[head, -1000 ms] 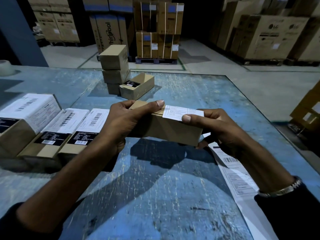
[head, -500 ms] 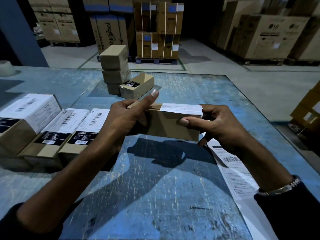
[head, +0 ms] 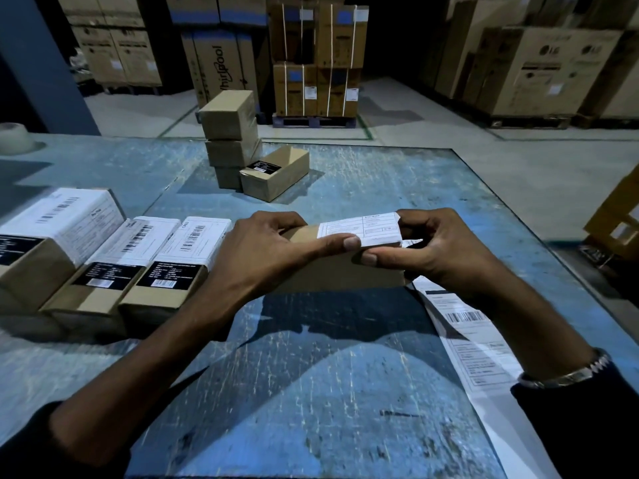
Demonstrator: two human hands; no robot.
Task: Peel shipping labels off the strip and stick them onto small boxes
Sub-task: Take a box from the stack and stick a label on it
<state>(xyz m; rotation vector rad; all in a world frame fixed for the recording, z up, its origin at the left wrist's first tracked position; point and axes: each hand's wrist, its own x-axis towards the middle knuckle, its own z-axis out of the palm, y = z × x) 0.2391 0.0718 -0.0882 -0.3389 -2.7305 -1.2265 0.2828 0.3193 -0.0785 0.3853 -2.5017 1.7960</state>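
I hold a small brown cardboard box (head: pixel 332 274) just above the blue table, between both hands. A white shipping label (head: pixel 363 227) lies on the right part of its top and folds over the front edge. My left hand (head: pixel 262 250) grips the box's left end, with its thumb stretched along the label's front edge. Gripping the right end is my right hand (head: pixel 435 243), thumb on the front face just under the label. The white label strip (head: pixel 470 337) lies on the table under my right forearm.
Three labelled boxes (head: pixel 103 257) stand in a row at the left. A stack of plain boxes (head: pixel 230 133) and one lying box (head: pixel 275 172) sit at the table's far middle. A tape roll (head: pixel 14 136) is far left. Big cartons stand on the floor behind.
The box has tipped so its top faces me more. My left thumb came down from pointing up and now lies along the label's front edge. The label's edge is folded over the box's front.
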